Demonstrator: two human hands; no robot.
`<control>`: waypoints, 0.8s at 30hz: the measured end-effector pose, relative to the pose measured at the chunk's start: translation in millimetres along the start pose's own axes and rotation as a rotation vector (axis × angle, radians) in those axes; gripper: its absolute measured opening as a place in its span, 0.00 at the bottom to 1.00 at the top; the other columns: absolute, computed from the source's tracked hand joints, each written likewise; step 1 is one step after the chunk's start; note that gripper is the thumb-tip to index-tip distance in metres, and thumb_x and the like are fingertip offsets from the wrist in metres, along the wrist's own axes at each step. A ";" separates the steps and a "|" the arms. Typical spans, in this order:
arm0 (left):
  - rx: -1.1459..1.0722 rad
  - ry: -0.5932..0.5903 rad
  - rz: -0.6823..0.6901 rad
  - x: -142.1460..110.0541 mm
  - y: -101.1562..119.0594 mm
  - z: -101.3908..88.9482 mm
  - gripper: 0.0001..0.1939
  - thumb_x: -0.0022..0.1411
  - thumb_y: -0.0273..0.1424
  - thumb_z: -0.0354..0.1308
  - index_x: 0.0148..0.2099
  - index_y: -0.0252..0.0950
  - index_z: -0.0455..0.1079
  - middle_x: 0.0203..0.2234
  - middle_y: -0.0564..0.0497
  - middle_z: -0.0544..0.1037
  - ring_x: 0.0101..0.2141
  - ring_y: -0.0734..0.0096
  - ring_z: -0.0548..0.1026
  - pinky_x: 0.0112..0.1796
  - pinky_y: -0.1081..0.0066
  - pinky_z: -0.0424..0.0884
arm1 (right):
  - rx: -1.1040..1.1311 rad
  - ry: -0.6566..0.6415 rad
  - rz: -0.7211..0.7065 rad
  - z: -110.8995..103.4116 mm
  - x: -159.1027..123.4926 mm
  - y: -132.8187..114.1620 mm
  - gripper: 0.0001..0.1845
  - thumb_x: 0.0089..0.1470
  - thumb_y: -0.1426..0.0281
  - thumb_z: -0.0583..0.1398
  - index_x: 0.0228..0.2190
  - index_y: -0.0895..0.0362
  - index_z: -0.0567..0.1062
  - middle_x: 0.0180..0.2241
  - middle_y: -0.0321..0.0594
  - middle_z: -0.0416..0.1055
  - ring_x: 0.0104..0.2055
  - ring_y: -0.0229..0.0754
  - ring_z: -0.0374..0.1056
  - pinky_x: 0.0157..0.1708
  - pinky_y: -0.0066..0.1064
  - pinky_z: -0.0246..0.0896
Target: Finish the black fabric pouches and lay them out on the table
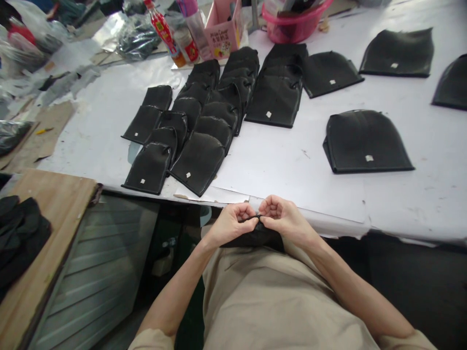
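A black fabric piece (260, 239) lies in front of my body at the table's near edge, partly hidden by my hands. My left hand (233, 224) pinches its upper edge between thumb and fingers. Right beside it, my right hand (280, 216) pinches the same edge, the two thumb tips nearly touching. Just beyond, on the table, several black pieces with rounded tops and small pale tags lie in overlapping rows, the nearest black piece (200, 158) among them. To the right lies a separate black piece (368, 143).
The white-covered table (284, 170) spans the view. At its back stand a red-labelled bottle (162, 29), a pink box (223, 34) and a pink basket (295, 24). Plastic bags (134, 39) lie at the back left. A wooden board (54, 209) with dark cloth (20, 238) is at left.
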State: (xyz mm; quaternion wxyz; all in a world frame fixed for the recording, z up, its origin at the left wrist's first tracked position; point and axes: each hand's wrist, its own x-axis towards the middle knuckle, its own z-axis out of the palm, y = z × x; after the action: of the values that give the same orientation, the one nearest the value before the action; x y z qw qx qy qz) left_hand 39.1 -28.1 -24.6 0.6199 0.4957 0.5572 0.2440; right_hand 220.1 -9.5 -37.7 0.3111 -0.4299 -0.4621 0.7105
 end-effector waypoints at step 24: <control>0.180 0.068 0.054 -0.1 2.2 0.0 0.07 0.56 0.31 0.57 0.29 0.32 0.68 0.17 0.59 0.60 0.20 0.82 0.55 0.21 0.79 0.50 | -0.077 -0.214 0.001 -19.9 -12.4 9.2 0.13 0.50 0.63 0.66 0.31 0.57 0.70 0.28 0.33 0.66 0.29 0.35 0.62 0.29 0.28 0.57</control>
State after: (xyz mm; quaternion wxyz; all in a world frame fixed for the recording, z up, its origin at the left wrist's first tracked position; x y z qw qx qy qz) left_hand 39.7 -27.3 -22.6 0.5467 0.5557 0.5840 0.2265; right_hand 242.9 -15.7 -46.2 0.2430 -0.3634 -0.5195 0.7342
